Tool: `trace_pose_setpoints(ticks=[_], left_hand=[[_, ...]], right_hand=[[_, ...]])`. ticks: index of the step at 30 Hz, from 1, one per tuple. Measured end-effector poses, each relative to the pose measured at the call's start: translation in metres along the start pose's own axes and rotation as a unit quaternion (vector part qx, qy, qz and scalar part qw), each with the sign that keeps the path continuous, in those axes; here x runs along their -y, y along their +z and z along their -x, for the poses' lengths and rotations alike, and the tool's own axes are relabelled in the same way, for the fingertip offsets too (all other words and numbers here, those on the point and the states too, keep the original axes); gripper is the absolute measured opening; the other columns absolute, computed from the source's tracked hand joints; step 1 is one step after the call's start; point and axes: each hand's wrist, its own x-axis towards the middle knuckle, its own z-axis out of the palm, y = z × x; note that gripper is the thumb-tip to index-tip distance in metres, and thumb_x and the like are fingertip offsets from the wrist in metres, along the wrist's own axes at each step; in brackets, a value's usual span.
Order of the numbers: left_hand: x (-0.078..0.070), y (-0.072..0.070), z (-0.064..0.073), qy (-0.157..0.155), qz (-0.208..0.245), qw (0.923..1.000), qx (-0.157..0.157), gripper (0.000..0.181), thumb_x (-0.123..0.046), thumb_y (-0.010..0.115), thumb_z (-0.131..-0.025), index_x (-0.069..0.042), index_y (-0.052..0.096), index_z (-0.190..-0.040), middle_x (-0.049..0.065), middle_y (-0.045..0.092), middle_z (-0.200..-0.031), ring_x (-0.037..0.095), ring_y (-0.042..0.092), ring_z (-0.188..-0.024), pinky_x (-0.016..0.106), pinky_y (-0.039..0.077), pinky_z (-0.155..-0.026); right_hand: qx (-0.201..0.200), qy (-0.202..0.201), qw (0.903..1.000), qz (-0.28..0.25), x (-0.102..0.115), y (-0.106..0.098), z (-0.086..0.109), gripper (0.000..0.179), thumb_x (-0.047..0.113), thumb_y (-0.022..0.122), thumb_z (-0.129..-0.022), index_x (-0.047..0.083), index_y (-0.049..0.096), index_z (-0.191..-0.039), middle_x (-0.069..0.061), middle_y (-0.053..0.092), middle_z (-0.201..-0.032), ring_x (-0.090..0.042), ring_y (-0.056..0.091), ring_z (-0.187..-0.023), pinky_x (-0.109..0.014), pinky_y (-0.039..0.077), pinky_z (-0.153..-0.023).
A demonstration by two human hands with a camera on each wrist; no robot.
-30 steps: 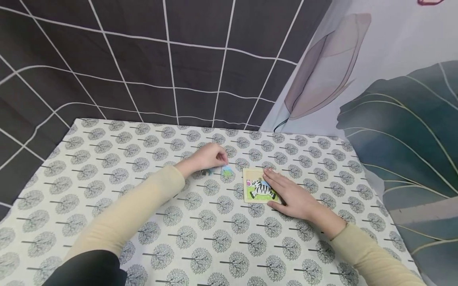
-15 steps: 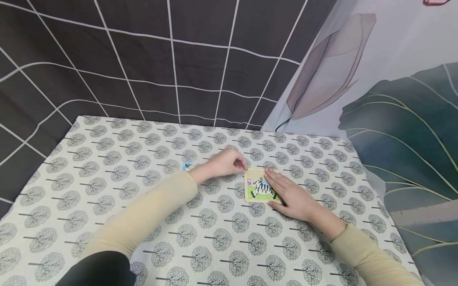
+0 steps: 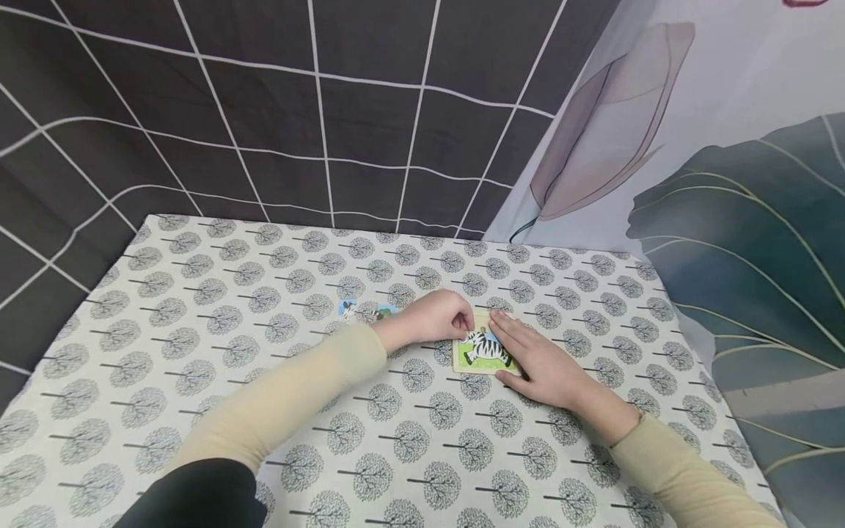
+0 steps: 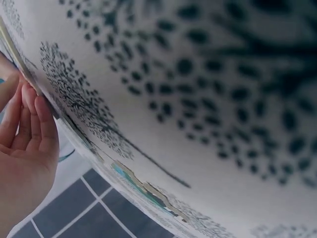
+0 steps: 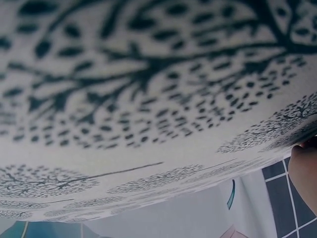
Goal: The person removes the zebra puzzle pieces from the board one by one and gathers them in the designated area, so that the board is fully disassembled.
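"Where's the zebra puzzle (image 3: pixel 486 352)?"
"On the worktop (image 3: pixel 350 455), the right hand (image 3: pixel 538 364) laid straight-fingered across its right side."
"The left hand (image 3: pixel 437 315)?"
"Fingertips bunched, covering the upper left corner; I can't tell whether they pinch anything."
"What else?"
"A blue-and-white piece (image 3: pixel 347 309), and a dark-green piece (image 3: pixel 385 312) partly behind the left wrist."
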Motion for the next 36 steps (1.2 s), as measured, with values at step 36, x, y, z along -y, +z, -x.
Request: trace_pose_setpoints(ticks=[36], left_hand=[[-0.005, 0.013, 0.004, -0.032, -0.057, 0.9974, -0.029, 0.029, -0.025, 0.09, -0.085, -0.011, 0.077, -0.108, 0.0, 0.073, -0.102, 0.014, 0.063, -0.094, 0.03, 0.055, -0.094]], right_hand=[[0.006, 0.004, 1.0, 0.002, 0.0, 0.003, 0.0, 0.083, 0.039, 0.063, -0.101, -0.004, 0.029, -0.164, -0.021, 0.025, -0.174, -0.041, 0.03, -0.16, -0.056, 0.031, -0.13]])
